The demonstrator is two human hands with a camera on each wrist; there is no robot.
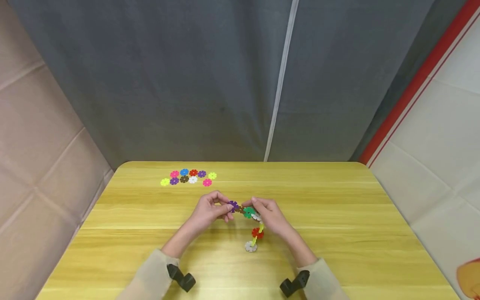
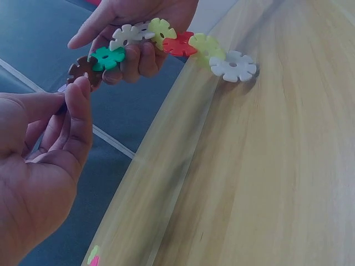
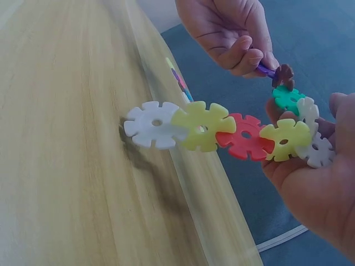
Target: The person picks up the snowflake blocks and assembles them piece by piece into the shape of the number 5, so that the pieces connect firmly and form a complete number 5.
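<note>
Both hands grip the disc chain with pinching fingers; only head view shows loose discs

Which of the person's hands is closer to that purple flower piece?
Left. The left hand pinches the purple piece; the right hand holds the joined chain just beside it.

left hand pinches purple disc | right hand holds disc chain | table beneath
</note>
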